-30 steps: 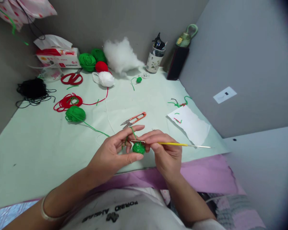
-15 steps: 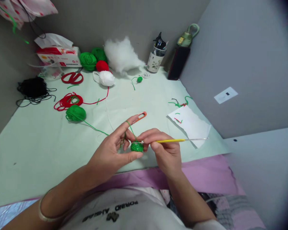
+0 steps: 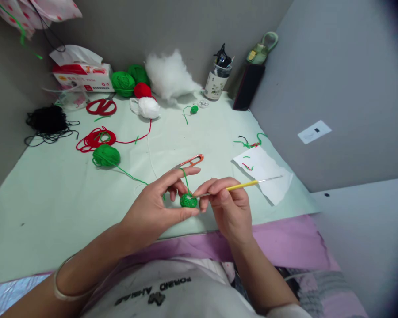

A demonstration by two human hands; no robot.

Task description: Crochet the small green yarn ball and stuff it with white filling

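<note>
My left hand pinches a small round green crochet piece between thumb and fingers. Green working yarn rises from the piece and loops over the stretched left index finger. In my right hand is a crochet hook with a yellow handle, closed in the fingers and thumb. Its left tip meets the top of the green piece; the other metal end points right. Thread snips with an orange handle lie just beyond my left index finger. A strand leads left to a green yarn ball.
Red-handled scissors, a red yarn coil, black yarn and a white yarn ball lie to the left. White stuffing, a pen jar and a phone stand behind. Torn paper with yarn scraps lies right.
The crochet hook has tilted, its right end higher and its left tip lower at the green piece. My left index finger has straightened to the right, below the orange snips.
</note>
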